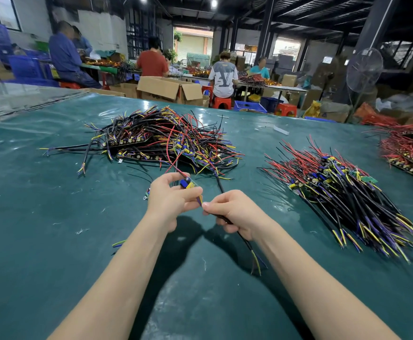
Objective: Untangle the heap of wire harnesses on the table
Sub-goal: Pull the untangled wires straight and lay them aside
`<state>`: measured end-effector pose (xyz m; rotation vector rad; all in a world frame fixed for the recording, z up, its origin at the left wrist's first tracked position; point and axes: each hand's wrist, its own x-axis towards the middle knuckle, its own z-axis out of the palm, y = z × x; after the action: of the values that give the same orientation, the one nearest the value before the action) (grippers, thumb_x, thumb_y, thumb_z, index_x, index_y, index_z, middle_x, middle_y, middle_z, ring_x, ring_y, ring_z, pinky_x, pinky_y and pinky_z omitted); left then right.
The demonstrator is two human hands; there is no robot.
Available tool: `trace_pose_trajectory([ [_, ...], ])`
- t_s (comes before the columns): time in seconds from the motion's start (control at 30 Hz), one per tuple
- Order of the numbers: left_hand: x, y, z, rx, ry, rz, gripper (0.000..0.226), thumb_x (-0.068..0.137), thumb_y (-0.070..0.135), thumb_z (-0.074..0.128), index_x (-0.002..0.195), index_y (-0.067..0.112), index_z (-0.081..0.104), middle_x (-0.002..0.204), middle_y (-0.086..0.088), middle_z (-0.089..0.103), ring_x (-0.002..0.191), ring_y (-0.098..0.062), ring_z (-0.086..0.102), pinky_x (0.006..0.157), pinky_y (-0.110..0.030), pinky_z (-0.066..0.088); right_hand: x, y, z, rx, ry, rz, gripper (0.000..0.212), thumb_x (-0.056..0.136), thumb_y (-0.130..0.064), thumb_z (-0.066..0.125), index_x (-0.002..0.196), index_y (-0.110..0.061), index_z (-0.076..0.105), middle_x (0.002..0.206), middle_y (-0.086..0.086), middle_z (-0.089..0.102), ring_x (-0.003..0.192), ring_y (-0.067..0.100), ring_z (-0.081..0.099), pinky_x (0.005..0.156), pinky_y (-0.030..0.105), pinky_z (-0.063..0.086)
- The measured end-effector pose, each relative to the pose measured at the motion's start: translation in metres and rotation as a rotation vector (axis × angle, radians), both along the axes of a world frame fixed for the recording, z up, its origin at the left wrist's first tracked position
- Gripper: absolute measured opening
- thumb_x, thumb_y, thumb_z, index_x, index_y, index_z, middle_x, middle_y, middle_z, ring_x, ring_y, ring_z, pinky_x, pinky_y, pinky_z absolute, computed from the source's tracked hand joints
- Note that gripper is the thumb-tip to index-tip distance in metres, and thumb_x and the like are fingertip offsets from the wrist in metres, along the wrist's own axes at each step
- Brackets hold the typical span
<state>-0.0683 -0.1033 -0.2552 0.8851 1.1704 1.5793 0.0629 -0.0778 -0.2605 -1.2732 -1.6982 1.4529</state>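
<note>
One wire harness (188,184) is held above the bench (53,217), its board pinched in the grip of the left hand (170,196), its black cable in that of the right hand (235,213); a red lead runs back into the tangled heap (161,138), so a gentle draw-out appears called for next

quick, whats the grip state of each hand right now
Left hand: holds a small board with blue and yellow parts, fingers curled round it.
Right hand: pinches the black cable between thumb and fingers.
</note>
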Motion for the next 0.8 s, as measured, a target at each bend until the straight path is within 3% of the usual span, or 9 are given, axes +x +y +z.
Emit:
trace_pose_trajectory([
  [0.13, -0.009, 0.006, -0.004, 0.000, -0.051, 0.116, 0.024, 0.080, -0.012, 0.061, 0.089, 0.007, 0.050, 0.074, -0.009, 0.055, 0.060, -0.019, 0.057, 0.049, -0.019, 0.054, 0.001, -0.002, -0.004, -0.177, 0.116, -0.002, 0.028, 0.093, -0.015, 0.053, 0.067, -0.005, 0.056, 0.056, 0.002, 0.037, 0.031, 0.001, 0.031, 0.028, 0.011, 0.017],
  [0.23, -0.012, 0.008, -0.004, 0.028, -0.030, 0.142, 0.027, 0.080, -0.013, 0.061, 0.097, 0.005, 0.049, 0.072, -0.008, 0.055, 0.057, -0.018, 0.057, 0.046, -0.017, 0.053, 0.002, -0.005, -0.002, -0.301, 0.143, 0.011, 0.026, 0.092, -0.008, 0.052, 0.067, -0.004, 0.056, 0.047, -0.001, 0.042, 0.030, 0.001, 0.033, 0.028, 0.009, 0.017],
  [0.33, -0.013, 0.007, -0.001, 0.045, -0.005, 0.150, 0.031, 0.077, -0.014, 0.063, 0.097, 0.006, 0.050, 0.071, -0.008, 0.055, 0.046, -0.011, 0.060, 0.044, -0.017, 0.051, -0.004, -0.008, -0.002, -0.258, 0.076, 0.011, 0.026, 0.089, -0.008, 0.057, 0.063, -0.006, 0.055, 0.052, 0.002, 0.038, 0.030, 0.003, 0.034, 0.029, 0.011, 0.018],
  [0.43, -0.021, 0.006, 0.002, 0.083, -0.113, 0.199, 0.028, 0.078, -0.014, 0.062, 0.088, 0.010, 0.050, 0.072, -0.008, 0.056, 0.042, -0.004, 0.059, 0.046, -0.017, 0.052, -0.002, -0.008, -0.004, -0.212, 0.101, 0.002, 0.025, 0.090, -0.014, 0.057, 0.066, -0.007, 0.056, 0.053, 0.001, 0.040, 0.030, 0.003, 0.034, 0.029, 0.012, 0.019],
  [0.57, -0.031, 0.006, 0.004, 0.112, -0.230, 0.264, 0.028, 0.081, -0.012, 0.060, 0.082, 0.014, 0.047, 0.072, -0.008, 0.055, 0.041, -0.003, 0.059, 0.048, -0.016, 0.053, 0.008, -0.007, -0.001, -0.233, 0.158, 0.114, 0.022, 0.094, -0.007, 0.049, 0.075, -0.006, 0.060, 0.049, -0.003, 0.048, 0.034, 0.002, 0.040, 0.030, 0.011, 0.023],
  [0.8, -0.030, 0.007, 0.002, 0.176, -0.202, 0.372, 0.033, 0.078, -0.015, 0.061, 0.080, 0.015, 0.048, 0.066, -0.006, 0.053, 0.041, -0.003, 0.058, 0.046, -0.017, 0.052, -0.006, -0.003, -0.010, 0.118, -0.208, -0.021, 0.031, 0.088, -0.014, 0.057, 0.057, -0.011, 0.055, 0.048, 0.001, 0.042, 0.027, 0.005, 0.028, 0.032, 0.011, 0.018],
])
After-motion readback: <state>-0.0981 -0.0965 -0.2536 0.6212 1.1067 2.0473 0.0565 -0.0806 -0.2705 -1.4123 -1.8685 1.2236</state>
